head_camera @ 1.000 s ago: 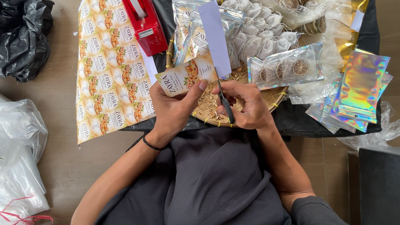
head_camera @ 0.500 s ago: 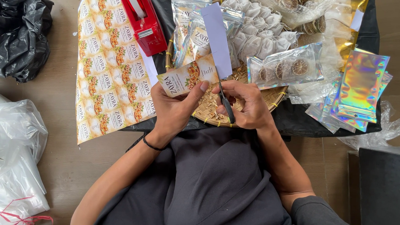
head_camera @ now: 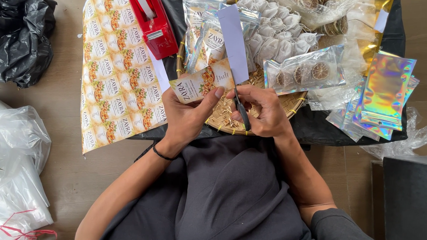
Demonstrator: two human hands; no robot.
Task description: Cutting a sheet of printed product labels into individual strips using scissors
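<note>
**Printed label held over the woven tray**

The printed label (head_camera: 203, 83), a cream and orange rectangle, sits pinched in the left hand (head_camera: 187, 116) above the woven tray (head_camera: 223, 118). The right hand (head_camera: 260, 110) is closed around dark scissors (head_camera: 242, 112) at the label's right edge, where a white backing strip (head_camera: 233, 40) rises. A sheet of matching labels (head_camera: 119, 66) lies left, beside a red tape dispenser (head_camera: 153, 19); holographic pouches (head_camera: 383, 92) crowd the right edge.
</note>
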